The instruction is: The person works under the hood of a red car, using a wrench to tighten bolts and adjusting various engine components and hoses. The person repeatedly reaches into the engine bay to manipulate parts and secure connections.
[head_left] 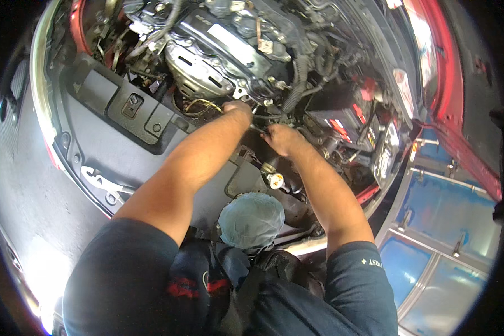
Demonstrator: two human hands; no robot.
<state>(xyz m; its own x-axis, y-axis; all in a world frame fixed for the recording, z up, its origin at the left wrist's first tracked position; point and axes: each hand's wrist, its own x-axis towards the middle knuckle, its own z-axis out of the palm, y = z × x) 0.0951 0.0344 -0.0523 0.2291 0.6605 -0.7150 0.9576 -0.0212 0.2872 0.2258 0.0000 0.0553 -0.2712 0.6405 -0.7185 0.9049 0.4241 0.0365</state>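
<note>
Both my arms reach into the engine bay of a red car. Beside the lower edge of the silver heat shield [199, 71], my left hand [238, 110] is closed, its fingertips hidden among the parts. A thin yellowish wire loop [203, 105] lies just left of it. My right hand [280, 139] is lower and to the right, fingers curled at a slim metal piece [256, 129] that I cannot identify. The two hands are apart. What either hand grips is hidden or too small to name.
The black engine cover [224, 42] sits beyond my hands, with a ribbed hose [298, 84] to its right. A battery [339, 120] stands at right. The black front panel [109, 131], a white-and-yellow cap [275, 180] and a pale blue cloth-like thing [252, 220] are nearer.
</note>
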